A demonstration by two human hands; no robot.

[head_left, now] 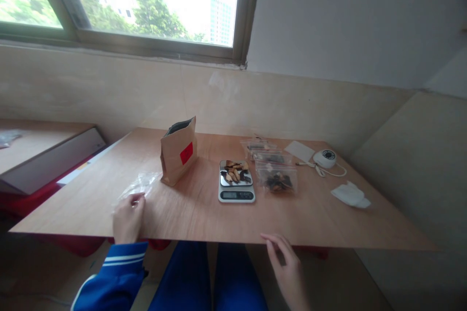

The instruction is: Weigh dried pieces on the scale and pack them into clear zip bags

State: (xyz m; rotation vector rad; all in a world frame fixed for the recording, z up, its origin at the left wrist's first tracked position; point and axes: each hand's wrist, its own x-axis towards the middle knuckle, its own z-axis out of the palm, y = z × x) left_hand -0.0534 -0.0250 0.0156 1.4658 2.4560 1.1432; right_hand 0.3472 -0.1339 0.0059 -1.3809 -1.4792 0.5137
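At the table's left front, my left hand point(128, 216) is closed, its fingertips pinched at the near edge of a clear plastic bag point(144, 183) that lies flat. Just beyond the bag stands a brown kraft paper pouch point(175, 158), upright, open at the top and marked with a red label. My right hand point(284, 260) hovers by the front edge, thumb and fingers apart, holding nothing. Between the hands, farther in, sits a white kitchen scale point(237, 199). Dried brown slices and dark pieces point(236, 171) lie on its mirror-like plate; the display is too small to read.
Right of the scale, several zip bags point(279, 180) with dark dried pieces lie in a row. Past them are a white dome camera point(324, 158) with its cable, a white card point(299, 150) and a crumpled white tissue point(350, 195). A wall and window point(156, 5) rise behind.
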